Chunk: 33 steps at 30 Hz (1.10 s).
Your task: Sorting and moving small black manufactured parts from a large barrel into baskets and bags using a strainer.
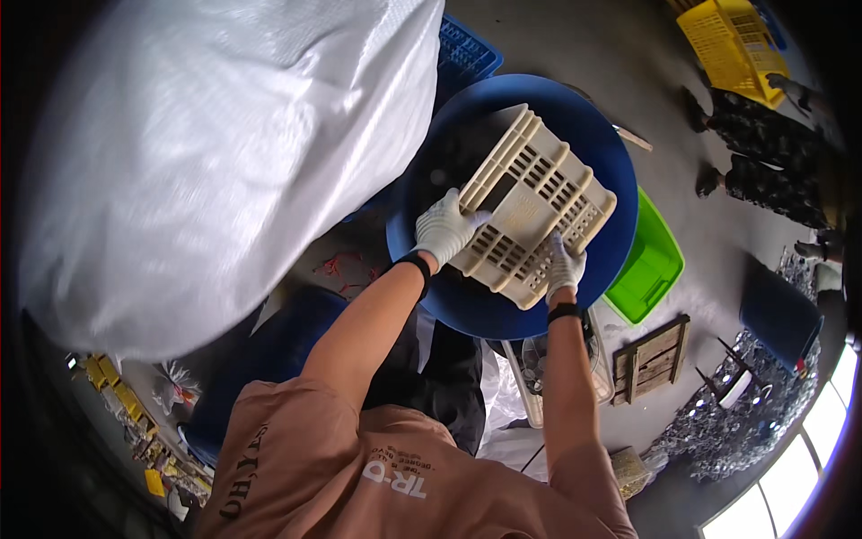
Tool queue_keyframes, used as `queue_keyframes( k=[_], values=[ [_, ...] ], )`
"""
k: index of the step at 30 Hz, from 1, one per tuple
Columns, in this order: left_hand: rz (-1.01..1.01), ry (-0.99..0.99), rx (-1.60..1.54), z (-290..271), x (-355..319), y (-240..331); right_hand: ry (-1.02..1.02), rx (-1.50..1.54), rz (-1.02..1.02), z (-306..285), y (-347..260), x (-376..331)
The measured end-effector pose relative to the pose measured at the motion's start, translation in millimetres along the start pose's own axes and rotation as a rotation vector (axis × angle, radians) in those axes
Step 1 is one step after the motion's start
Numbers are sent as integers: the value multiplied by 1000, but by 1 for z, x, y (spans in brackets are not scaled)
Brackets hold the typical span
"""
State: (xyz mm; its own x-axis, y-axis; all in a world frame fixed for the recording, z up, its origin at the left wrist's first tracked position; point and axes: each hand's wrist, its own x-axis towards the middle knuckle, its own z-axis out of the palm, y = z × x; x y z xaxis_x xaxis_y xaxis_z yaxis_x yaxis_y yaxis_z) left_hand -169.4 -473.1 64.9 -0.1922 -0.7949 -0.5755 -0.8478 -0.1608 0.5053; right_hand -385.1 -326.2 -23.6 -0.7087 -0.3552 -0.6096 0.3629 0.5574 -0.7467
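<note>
A cream plastic crate (532,202) with slotted sides is tipped over the mouth of a large round blue tub (620,162). Its slotted outer face is turned up, so whatever the crate holds is hidden. My left hand (446,227), in a white glove, is closed on the crate's left edge, with the thumb across the outer face. Lower right, my right hand (565,268), gloved as well, grips the crate near its corner. Parts of the tub's dark inside show around the crate, but I cannot make out what lies there.
A bulging white sack (224,162) fills the left. Right of the tub are a bright green bin (655,260), a wooden slatted panel (651,359) and a shiny scrap heap (736,431). At the upper right, another person (772,171) stands beside a yellow crate (732,49).
</note>
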Motion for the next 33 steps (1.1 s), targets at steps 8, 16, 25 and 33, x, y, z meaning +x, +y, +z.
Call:
queue_keyframes(
  k=[8,16,25,33],
  values=[
    [131,50,-108,-73,-86,56,-19,343,55,-52,-70,-83],
    [122,-157,-183,-61,-122,62,187,301,-82,-101,-95,-154],
    [22,-94,-95,10,-50,24,199,360,-164,-65,7,-59],
    [-71,-98,-351,38,-12,7,78,54,22,-64,-3,2]
  ],
)
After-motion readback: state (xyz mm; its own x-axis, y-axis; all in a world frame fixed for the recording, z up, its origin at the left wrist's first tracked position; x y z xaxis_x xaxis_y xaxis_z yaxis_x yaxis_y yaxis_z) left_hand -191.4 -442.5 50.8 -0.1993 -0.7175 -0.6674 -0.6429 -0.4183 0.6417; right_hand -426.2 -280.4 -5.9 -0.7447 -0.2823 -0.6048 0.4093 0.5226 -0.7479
